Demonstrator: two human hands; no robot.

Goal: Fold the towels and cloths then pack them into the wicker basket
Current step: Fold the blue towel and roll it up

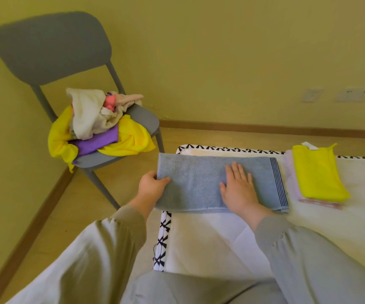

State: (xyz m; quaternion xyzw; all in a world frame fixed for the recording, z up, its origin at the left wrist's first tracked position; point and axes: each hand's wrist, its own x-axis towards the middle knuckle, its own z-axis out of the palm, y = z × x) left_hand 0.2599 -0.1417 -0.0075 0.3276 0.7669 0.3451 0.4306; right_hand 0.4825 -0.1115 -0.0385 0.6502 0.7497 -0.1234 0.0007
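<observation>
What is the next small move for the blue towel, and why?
Probably lift the left end over to the striped right end: the left hand grips the left edge of the blue towel, and the right hand presses flat near its middle, anchoring a crease.

Head-worn view, forward and downward.

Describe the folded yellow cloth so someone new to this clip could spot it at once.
Start at the white mat with the black-patterned border. Right of the blue towel, the yellow cloth lies folded on top of pink cloths. It is flat with a white tag, unlike the crumpled yellow one on the chair.
</observation>
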